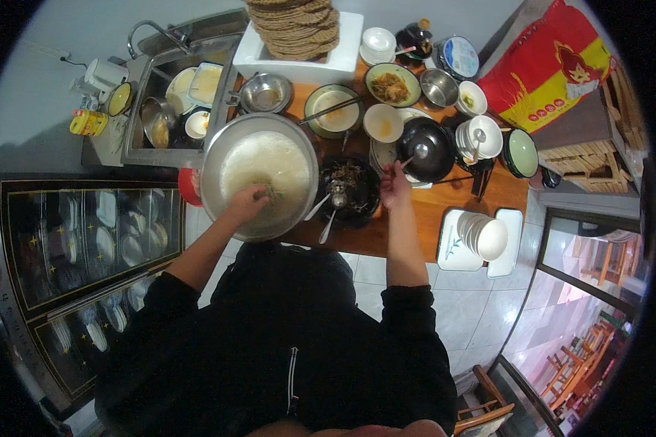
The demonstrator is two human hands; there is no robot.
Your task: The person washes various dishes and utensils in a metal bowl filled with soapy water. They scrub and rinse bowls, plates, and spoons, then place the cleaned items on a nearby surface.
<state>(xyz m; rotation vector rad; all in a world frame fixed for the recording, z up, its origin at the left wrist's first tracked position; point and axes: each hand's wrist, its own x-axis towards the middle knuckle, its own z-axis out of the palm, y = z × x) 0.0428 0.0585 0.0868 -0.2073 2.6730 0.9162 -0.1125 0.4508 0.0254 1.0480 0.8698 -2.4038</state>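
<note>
My left hand (pixel 249 203) reaches into a large metal basin (pixel 214 158) of cloudy, foamy liquid. A small greenish thing (pixel 272 192), too blurred to name, shows at its fingertips. With my right hand (pixel 395 187) I grip a metal spoon (pixel 420 151) by its handle; its bowl end is over a black bowl (pixel 437 166). That bowl rests on stacked pale plates (pixel 381 154). Between my hands stands a dark container (pixel 366 210) with brown food scraps, and spoons (pixel 326 226) lie across its near side.
A wooden table (pixel 415 229) carries a bowl with chopsticks (pixel 333 109), a noodle-like dish (pixel 391 87), stacked white bowls (pixel 480 136) and more bowls on trays (pixel 460 257). Left is a metal sink (pixel 133 128) holding dishes. A glass-fronted cabinet (pixel 95 235) stands below it.
</note>
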